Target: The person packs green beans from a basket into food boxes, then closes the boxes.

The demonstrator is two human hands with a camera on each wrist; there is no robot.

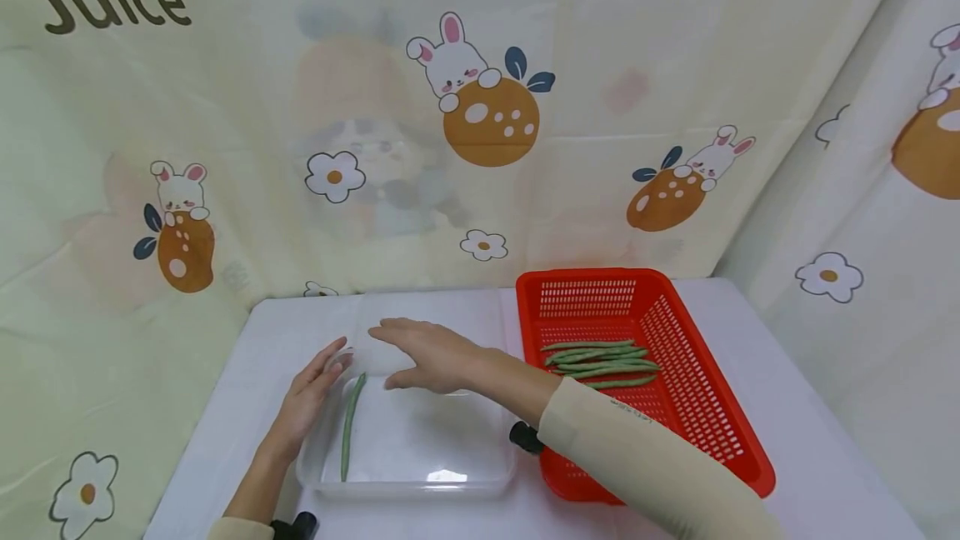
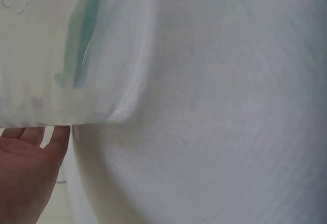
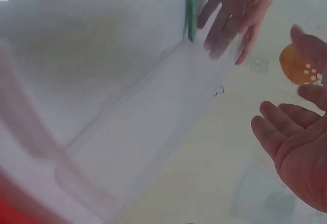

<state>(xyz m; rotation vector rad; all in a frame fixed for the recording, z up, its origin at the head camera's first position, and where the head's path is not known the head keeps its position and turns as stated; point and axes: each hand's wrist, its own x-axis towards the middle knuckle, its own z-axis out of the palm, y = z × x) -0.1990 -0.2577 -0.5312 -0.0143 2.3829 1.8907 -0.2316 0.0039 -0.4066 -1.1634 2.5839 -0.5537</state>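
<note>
A clear plastic box (image 1: 420,487) lies on the white table, with one green bean (image 1: 348,432) lengthwise along its left side. My left hand (image 1: 303,407) is at the box's far left corner, its extended fingers right at the wall. In the left wrist view that hand (image 2: 30,168) shows beside the box's see-through end, the bean (image 2: 84,35) blurred behind the plastic. Over the far part of the box, my right hand (image 1: 431,354) reaches leftward with fingers spread and nothing in them. The right wrist view shows this hand (image 3: 301,147) with its fingers loosely extended and the palm bare.
On the right stands a red perforated basket (image 1: 705,382), holding several green beans (image 1: 600,362). The right forearm crosses over its near left part. A patterned curtain (image 1: 480,215) hangs behind the table and along its right side.
</note>
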